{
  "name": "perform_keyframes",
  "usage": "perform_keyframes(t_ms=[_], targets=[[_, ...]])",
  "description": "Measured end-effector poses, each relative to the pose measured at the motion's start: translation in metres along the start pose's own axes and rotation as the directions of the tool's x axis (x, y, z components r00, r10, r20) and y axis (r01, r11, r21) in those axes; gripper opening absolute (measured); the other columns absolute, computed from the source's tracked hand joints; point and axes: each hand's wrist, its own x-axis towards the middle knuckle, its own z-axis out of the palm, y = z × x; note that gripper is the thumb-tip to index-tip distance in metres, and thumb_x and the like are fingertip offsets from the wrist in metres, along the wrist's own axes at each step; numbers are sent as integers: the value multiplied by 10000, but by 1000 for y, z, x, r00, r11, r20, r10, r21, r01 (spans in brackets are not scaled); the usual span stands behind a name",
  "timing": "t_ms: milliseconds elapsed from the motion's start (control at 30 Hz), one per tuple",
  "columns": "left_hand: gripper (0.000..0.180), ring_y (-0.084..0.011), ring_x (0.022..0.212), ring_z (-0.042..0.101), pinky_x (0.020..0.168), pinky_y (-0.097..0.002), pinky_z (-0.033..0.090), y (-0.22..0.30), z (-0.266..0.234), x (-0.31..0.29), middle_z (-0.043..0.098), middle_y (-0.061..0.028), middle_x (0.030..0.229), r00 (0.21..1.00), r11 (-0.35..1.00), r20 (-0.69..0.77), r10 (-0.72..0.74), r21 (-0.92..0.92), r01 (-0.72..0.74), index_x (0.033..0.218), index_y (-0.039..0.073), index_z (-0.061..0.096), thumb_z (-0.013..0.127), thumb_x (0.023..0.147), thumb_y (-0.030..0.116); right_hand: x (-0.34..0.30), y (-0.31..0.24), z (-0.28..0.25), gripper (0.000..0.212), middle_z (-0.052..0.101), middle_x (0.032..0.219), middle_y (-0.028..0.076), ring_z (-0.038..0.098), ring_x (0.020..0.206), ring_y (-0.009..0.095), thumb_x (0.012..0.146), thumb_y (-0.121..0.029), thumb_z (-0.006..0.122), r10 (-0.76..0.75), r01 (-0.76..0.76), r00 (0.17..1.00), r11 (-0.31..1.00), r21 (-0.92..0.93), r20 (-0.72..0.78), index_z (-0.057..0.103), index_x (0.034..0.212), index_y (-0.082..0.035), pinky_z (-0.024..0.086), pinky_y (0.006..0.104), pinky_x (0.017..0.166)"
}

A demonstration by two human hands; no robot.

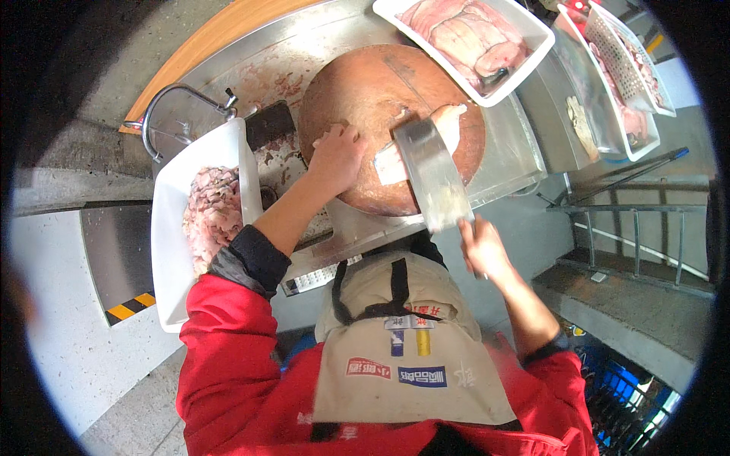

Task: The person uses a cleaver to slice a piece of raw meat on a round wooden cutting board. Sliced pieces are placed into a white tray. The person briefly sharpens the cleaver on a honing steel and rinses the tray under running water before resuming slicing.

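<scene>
A round wooden chopping block (pixel 346 83) rests on the metal counter. On it lies a pale piece of fish or meat (pixel 449 128), partly covered by a wide cleaver (pixel 430 167). My right hand (pixel 484 249) is closed round the cleaver's handle, near the block's front edge. At the block's left side, my left hand (pixel 338 158) has its fingers curled down. A small pale bit shows by its fingertips, but what it grips is mostly hidden. Below my left forearm, a white tub (pixel 169 201) contains many chopped pinkish pieces (pixel 213 209).
A white bin (pixel 487 97) of large pink slabs stands at the block's far right. Farther right are a clear bin (pixel 635 148) and a perforated white basket (pixel 608 45). A curved faucet (pixel 163 95) rises at the left of the metal counter (pixel 525 148). Metal railings (pixel 639 209) stand right.
</scene>
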Motion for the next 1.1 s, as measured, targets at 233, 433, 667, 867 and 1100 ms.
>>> perform_keyframes(t_ms=[233, 433, 667, 867, 1100], targets=[[172, -289, 1040, 611, 810, -442, 538, 23, 26, 14, 603, -71, 1046, 979, 926, -82, 185, -319, -201, 1006, 106, 666, 700, 843, 146, 3, -23, 10, 448, 656, 628, 219, 685, 515, 319, 1083, -332, 480, 112, -113, 994, 990, -80, -18, 582, 1055, 103, 555, 453, 555], [143, -284, 979, 632, 808, -428, 543, 16, 38, 16, 620, -32, 1034, 976, 902, -92, 196, -374, -216, 991, 142, 680, 709, 853, 166, 19, -21, 16, 451, 680, 730, 284, 702, 554, 371, 1076, -321, 490, 68, -68, 997, 998, 8, 35, 567, 1103, 122, 572, 475, 554], [134, -312, 1028, 596, 865, -420, 519, 12, 33, 16, 611, -80, 1042, 955, 856, -30, 297, -434, -280, 974, 106, 687, 686, 864, 181, 76, -48, 40, 457, 673, 846, 386, 712, 744, 505, 1064, -303, 508, 18, -16, 1000, 995, 95, -25, 572, 1108, 148, 574, 556, 695], [76, -310, 1006, 576, 870, -424, 500, 13, 39, 7, 574, -92, 1013, 947, 892, 33, 319, -347, -288, 923, 89, 664, 658, 856, 124, 51, -9, 61, 460, 683, 842, 349, 696, 741, 494, 1060, -316, 525, -232, 210, 960, 967, -146, -156, 551, 1216, 116, 566, 547, 707], [125, -329, 1057, 604, 907, -439, 557, 2, 14, 12, 587, -126, 1085, 998, 999, 61, -17, -40, 20, 976, 39, 666, 646, 862, 85, -53, 34, 21, 423, 690, 802, 302, 697, 668, 439, 1060, -328, 528, 85, -69, 994, 974, -217, 65, 571, 1138, 86, 580, 519, 697]])
